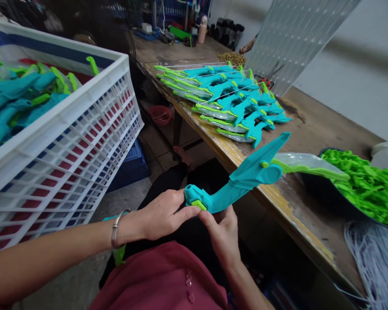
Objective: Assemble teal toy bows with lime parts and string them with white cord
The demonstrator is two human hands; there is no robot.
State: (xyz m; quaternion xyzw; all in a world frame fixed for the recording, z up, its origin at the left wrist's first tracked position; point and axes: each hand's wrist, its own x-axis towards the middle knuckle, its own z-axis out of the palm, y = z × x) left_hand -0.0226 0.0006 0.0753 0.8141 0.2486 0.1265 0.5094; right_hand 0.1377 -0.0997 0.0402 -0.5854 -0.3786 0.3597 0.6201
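Above my lap I hold a teal plastic toy bow (234, 187), tilted up to the right. A green limb with a translucent blade (307, 162) sticks out from its far end. My left hand (160, 215), with a bracelet at the wrist, grips the near end, its thumb against a small green plastic piece (198, 204) there. From below, my right hand (224, 232) closes on the same end, with its thumb beside that green piece. Some right fingers are hidden behind the teal body.
A white crate (116, 112) of teal and green parts stands left. On the wooden table (330, 125) lie several strung toy bows (233, 94), a dark bowl (323, 196) of green pieces and white string (375, 258). Another person's hand (247, 46) shows at the back.
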